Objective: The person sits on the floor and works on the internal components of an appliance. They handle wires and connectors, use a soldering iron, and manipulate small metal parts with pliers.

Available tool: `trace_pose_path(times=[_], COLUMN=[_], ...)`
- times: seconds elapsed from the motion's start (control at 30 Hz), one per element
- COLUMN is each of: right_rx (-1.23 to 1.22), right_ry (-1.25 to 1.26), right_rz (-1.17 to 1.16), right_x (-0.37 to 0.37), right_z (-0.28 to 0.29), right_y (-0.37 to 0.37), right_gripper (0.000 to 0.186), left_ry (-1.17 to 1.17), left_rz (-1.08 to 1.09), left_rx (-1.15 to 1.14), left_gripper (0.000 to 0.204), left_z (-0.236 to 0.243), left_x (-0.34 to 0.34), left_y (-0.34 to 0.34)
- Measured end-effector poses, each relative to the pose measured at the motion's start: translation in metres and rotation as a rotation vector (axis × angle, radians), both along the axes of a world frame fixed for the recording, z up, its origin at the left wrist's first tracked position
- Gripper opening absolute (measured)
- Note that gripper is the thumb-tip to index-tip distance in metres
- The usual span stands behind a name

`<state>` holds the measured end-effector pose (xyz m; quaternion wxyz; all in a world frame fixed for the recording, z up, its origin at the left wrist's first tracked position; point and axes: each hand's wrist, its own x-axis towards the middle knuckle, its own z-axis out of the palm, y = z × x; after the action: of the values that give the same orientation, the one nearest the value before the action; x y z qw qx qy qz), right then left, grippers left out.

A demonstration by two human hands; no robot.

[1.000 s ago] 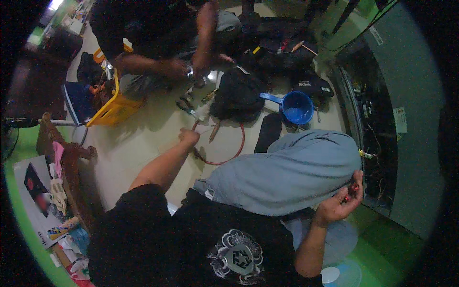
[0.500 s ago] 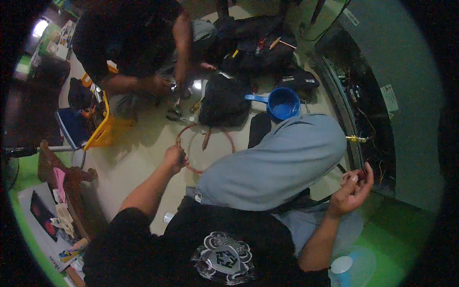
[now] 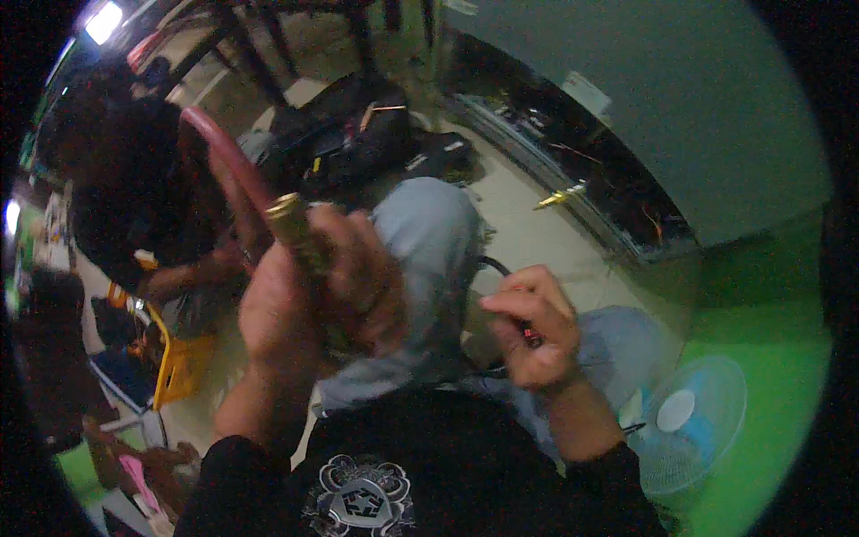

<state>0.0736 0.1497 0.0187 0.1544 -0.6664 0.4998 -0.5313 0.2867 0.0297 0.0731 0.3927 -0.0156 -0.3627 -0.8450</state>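
Note:
Close to the camera, my left hand (image 3: pixel 309 291) is wrapped around a red hose (image 3: pixel 228 157) just behind its brass end fitting (image 3: pixel 288 219). From the fitting the hose curves up and away to the left. My right hand (image 3: pixel 540 336) is held to the right of my raised knee, its fingers curled in. A small dark and reddish bit shows at its palm, too blurred to name. Ahead of that hand, a brass fitting (image 3: pixel 561 197) sticks out from the open dark base of a large grey appliance (image 3: pixel 680 116).
Another person in dark clothes (image 3: pixel 116 188) is at the left, by a yellow crate (image 3: pixel 183 367). A black bag (image 3: pixel 344 134) with tools lies ahead on the tiled floor. A fan (image 3: pixel 689 421) is at the lower right, near a green wall (image 3: pixel 769 385).
The view has turned to the right. My left hand has lifted the hose end from near the floor up toward the camera. My right hand has come inward and its fingers have curled in.

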Motion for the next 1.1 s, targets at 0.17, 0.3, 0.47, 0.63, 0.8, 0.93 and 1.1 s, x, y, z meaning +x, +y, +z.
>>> trace_pose_path(times=[0.17,0.3,0.47,0.63,0.8,0.93,1.1], right_rx=[0.171,0.261,0.246,0.231,0.199,0.211,0.353], right_ry=[0.08,-0.089,-0.281,-0.358,-0.279,-0.264,-0.387], right_rz=[-0.205,-0.43,-0.628,-0.588,-0.546,-0.539,-0.531], right_x=[-0.003,-0.031,-0.078,-0.094,-0.099,-0.1,-0.106], right_z=[0.02,0.013,-0.022,-0.052,-0.063,-0.07,-0.079], right_y=[0.023,0.039,0.053,0.062,0.049,0.042,0.037], right_gripper=[0.032,0.018,0.016,0.013,0.022,0.027,0.012], left_ry=[-0.437,-0.522,-0.653,-0.879,-0.842,-0.775,-0.956], left_rz=[0.043,0.331,0.473,0.215,0.355,0.436,0.471], left_rx=[-0.314,-0.664,-0.256,0.271,0.483,0.555,0.382], left_gripper=[0.029,0.044,0.065,0.034,0.027,0.026,0.026], left_z=[0.026,0.014,-0.027,-0.089,-0.129,-0.14,-0.167], left_x=[-0.101,-0.152,-0.179,-0.157,-0.139,-0.135,-0.13], left_y=[0.04,0.037,0.008,-0.039,-0.061,-0.074,-0.083])
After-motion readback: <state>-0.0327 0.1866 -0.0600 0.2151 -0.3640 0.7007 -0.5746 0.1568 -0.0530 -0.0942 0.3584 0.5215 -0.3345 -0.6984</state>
